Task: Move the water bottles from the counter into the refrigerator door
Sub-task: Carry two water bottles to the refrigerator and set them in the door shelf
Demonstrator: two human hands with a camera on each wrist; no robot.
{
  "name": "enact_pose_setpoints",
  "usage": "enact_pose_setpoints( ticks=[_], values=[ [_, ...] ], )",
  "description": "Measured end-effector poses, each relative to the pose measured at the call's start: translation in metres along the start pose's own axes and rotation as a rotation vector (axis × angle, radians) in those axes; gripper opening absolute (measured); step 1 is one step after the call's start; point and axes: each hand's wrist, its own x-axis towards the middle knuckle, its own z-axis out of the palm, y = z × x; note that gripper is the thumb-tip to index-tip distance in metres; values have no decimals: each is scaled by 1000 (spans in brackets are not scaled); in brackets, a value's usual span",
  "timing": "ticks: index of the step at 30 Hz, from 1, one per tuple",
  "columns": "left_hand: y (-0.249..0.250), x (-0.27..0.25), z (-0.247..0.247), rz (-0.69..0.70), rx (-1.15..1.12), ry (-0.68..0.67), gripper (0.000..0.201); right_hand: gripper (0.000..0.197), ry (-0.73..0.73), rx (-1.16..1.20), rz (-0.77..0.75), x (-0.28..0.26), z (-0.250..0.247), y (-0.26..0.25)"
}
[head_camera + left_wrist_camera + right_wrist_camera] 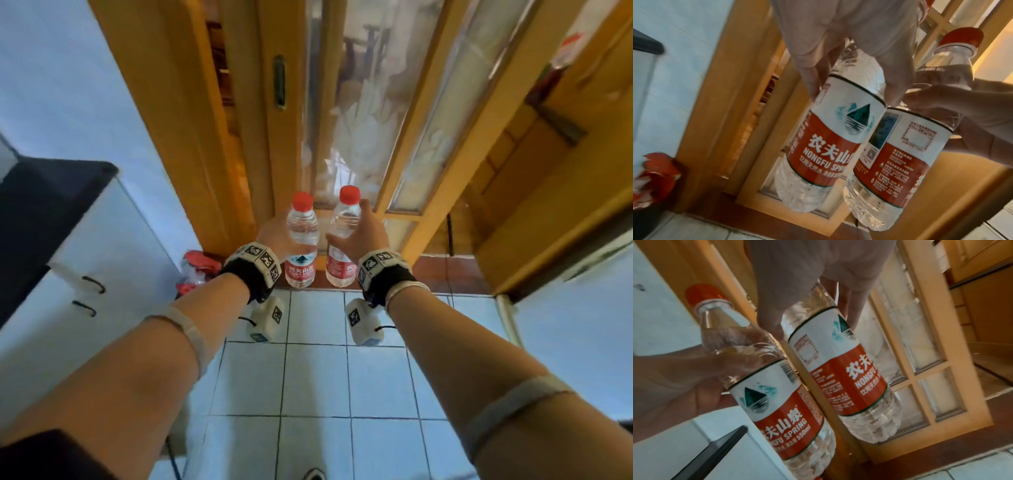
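Two clear water bottles with red caps and red-and-white labels are held upright side by side, above the floor. My left hand grips the left bottle around its upper body; its fingers wrap the shoulder of this bottle. My right hand grips the right bottle in the same way, thumb and fingers around that bottle. The bottles nearly touch. No refrigerator door is recognisable in any view.
Straight ahead stands a wooden sliding door with frosted glass panes. At the left is a white unit with a dark top and two black handles. A red-and-white bag lies at its foot. Pale floor tiles stretch below.
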Motion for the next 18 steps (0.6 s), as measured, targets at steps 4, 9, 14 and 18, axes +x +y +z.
enact_pose_setpoints(
  ticks=[4, 9, 14, 18],
  values=[
    [45, 37, 49, 65, -26, -110, 81, 79, 70, -22, 79, 21, -41, 50],
    [93, 93, 110, 138, -91, -227, 90, 79, 133, 7, 201, 49, -90, 103],
    [150, 144, 164, 246, -61, -348, 91, 76, 252, 12, 330, 84, -134, 152],
    [196, 191, 198, 340, -36, -447, 86, 72, 357, 41, 430, 116, -172, 185]
  ],
)
